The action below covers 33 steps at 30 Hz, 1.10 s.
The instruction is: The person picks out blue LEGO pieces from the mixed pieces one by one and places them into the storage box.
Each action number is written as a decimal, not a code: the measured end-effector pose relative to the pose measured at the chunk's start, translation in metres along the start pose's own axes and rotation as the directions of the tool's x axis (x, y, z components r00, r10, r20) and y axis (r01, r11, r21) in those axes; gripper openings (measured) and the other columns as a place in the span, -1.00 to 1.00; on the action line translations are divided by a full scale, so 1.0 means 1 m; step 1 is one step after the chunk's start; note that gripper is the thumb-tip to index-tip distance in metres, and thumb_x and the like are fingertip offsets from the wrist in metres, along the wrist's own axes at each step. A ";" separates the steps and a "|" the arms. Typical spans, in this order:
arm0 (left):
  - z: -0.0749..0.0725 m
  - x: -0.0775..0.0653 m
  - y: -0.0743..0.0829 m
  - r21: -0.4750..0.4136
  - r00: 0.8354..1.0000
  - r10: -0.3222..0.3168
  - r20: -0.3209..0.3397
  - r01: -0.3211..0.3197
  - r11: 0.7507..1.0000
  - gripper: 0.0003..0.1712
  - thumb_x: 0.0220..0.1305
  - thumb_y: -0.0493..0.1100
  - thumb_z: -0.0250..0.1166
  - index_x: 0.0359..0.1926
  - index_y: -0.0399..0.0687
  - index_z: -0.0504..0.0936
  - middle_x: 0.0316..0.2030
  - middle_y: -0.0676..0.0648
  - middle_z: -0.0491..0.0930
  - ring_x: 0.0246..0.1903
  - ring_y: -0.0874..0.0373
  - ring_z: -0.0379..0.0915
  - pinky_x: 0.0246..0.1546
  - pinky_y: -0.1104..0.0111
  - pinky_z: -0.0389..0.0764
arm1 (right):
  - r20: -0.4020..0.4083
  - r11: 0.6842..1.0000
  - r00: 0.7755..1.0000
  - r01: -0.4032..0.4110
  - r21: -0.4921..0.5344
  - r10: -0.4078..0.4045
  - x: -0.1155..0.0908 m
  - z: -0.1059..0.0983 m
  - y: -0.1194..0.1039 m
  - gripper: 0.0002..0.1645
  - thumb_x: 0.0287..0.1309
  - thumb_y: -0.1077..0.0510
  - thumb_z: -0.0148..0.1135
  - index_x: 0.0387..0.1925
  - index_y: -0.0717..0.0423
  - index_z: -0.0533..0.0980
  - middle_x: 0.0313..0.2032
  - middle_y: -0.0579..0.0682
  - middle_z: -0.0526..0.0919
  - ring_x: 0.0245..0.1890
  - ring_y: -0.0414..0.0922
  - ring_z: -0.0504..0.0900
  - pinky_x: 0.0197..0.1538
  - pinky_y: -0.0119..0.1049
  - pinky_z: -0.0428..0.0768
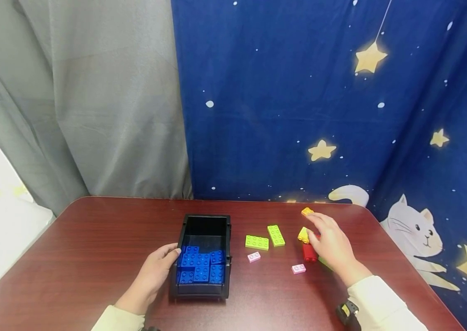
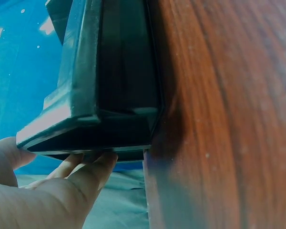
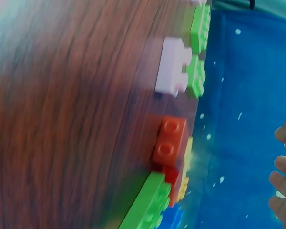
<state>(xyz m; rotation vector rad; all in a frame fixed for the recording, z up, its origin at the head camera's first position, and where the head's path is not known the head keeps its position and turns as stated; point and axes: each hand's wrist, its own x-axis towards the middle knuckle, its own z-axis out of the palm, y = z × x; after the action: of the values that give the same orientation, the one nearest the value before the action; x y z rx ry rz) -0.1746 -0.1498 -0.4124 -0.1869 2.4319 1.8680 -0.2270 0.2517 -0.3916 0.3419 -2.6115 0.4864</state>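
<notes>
My left hand (image 1: 153, 272) grips the left wall of a black bin (image 1: 206, 290), thumb at the rim and fingers against the outside, as the left wrist view also shows. Blue toy bricks (image 1: 201, 266) fill the near half of the bin. Over a loose group of bricks at the right hovers my right hand (image 1: 334, 248), fingers loosely bent and holding nothing. Around it lie a red brick (image 1: 309, 253), a yellow brick (image 1: 303, 235) and an orange-yellow one (image 1: 307, 211). A green brick (image 3: 145, 202) and a blue brick (image 3: 171, 218) are partly or wholly hidden beneath the hand in the head view.
Two lime green bricks (image 1: 256, 242) and a pink brick (image 1: 254, 257) lie between the bin and the right hand. Another pink brick (image 1: 298, 268) is nearer me. Curtains (image 1: 258, 115) hang behind the far edge of the brown table (image 1: 105, 239).
</notes>
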 end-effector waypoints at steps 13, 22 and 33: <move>0.000 0.001 0.001 -0.004 1.000 0.002 0.004 -0.002 1.000 -0.48 0.45 -0.16 -0.01 0.27 -0.45 0.33 0.19 -0.41 0.41 0.25 -0.23 0.26 0.29 -0.10 0.25 | 0.105 0.986 0.981 -0.163 -0.038 0.166 0.007 -0.003 0.026 -0.43 0.12 0.23 0.30 0.18 0.33 0.43 0.17 0.36 0.43 0.21 0.30 0.35 0.18 0.25 0.38; 0.000 0.000 0.001 -0.008 1.000 0.001 0.002 -0.001 1.000 -0.49 0.43 -0.17 -0.01 0.27 -0.44 0.34 0.17 -0.39 0.44 0.21 -0.20 0.30 0.27 -0.09 0.29 | 0.156 0.973 0.960 -0.224 -0.062 0.231 0.009 0.001 0.038 -0.42 0.15 0.23 0.28 0.20 0.36 0.40 0.19 0.40 0.40 0.22 0.32 0.33 0.18 0.25 0.37; 0.000 0.001 0.001 -0.003 1.000 -0.003 0.008 0.003 1.000 -0.48 0.44 -0.16 -0.01 0.27 -0.43 0.33 0.17 -0.39 0.44 0.22 -0.20 0.29 0.27 -0.10 0.28 | 0.229 0.963 0.936 -0.247 -0.110 0.266 0.011 0.006 0.049 -0.38 0.13 0.27 0.26 0.19 0.46 0.36 0.18 0.46 0.38 0.20 0.36 0.34 0.18 0.27 0.37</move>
<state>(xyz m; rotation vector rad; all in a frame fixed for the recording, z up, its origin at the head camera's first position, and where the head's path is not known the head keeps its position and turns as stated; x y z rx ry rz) -0.1753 -0.1496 -0.4119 -0.1837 2.4225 1.8678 -0.2549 0.2922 -0.4050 0.0319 -2.9234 0.4481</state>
